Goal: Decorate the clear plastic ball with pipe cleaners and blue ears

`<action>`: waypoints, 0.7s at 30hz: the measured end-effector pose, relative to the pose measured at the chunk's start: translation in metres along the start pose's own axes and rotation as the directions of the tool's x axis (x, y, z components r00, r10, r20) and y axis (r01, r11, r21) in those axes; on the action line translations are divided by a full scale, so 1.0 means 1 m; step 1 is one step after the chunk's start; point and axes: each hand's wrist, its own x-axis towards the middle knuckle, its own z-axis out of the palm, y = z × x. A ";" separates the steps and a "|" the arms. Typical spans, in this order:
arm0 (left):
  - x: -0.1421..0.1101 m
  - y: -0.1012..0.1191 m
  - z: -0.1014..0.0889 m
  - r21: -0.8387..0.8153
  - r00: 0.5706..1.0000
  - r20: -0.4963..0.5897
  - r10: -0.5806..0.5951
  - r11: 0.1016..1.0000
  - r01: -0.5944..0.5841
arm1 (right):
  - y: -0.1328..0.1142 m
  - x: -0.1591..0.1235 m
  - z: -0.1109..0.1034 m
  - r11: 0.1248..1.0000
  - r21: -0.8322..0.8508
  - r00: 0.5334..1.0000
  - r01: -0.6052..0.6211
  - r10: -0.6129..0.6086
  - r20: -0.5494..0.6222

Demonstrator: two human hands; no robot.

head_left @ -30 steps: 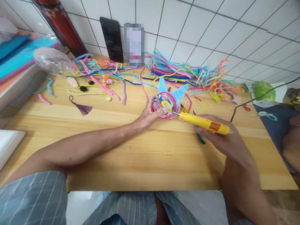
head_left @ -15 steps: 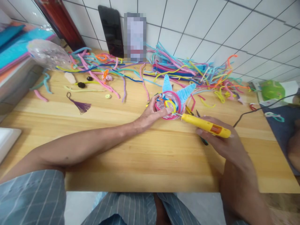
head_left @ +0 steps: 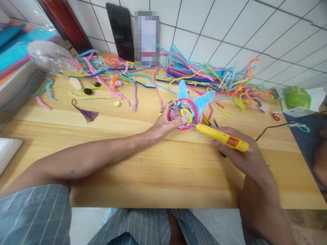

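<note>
My left hand (head_left: 167,119) is closed round a pipe-cleaner craft (head_left: 192,105), a round pink-rimmed piece with two pale blue pointed ears. A yellow ring (head_left: 190,112) lies on its face, with my left thumb pressed beside it. In my right hand (head_left: 238,153) is a yellow hot glue gun (head_left: 221,136), its tip pointing left at the craft's lower edge, close to the thumb. Whether the tip touches cannot be made out. Under the right hand, a dark-handled tool (head_left: 216,123) lies partly hidden on the table.
Loose pipe cleaners (head_left: 189,75) lie heaped along the tiled wall. A purple tassel (head_left: 87,114) and a small yellow bead-like piece (head_left: 117,103) lie at left. Two phones (head_left: 120,32) lean on the wall. A black cord (head_left: 276,126) runs off right past a green round object (head_left: 297,100).
The glue gun has shifted slightly left, and the cord behind it has dropped lower. My left hand keeps its hold on the craft.
</note>
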 end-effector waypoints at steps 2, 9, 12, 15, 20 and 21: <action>0.000 0.000 0.000 0.005 1.000 -0.006 -0.003 1.000 0.003 | 0.000 -0.001 0.000 1.000 -0.009 1.000 0.008 -0.008 0.006; -0.001 0.001 0.001 0.004 1.000 0.000 -0.009 1.000 0.009 | 0.004 -0.002 0.004 1.000 0.015 1.000 -0.003 0.004 -0.006; 0.000 -0.001 0.000 0.023 1.000 0.002 -0.012 1.000 0.012 | 0.005 -0.002 0.005 1.000 0.032 1.000 -0.001 0.001 -0.009; 0.002 -0.005 -0.003 0.046 1.000 0.015 0.012 0.999 -0.013 | 0.003 -0.002 0.005 0.999 0.048 1.000 -0.014 0.014 0.000; 0.003 -0.007 -0.005 0.045 1.000 0.024 0.010 0.999 -0.011 | -0.001 -0.002 0.006 0.997 0.043 0.998 -0.062 0.061 0.014; 0.003 -0.006 -0.004 0.041 1.000 0.024 0.006 0.999 -0.007 | -0.001 -0.002 0.006 0.997 0.043 0.998 -0.059 0.059 0.011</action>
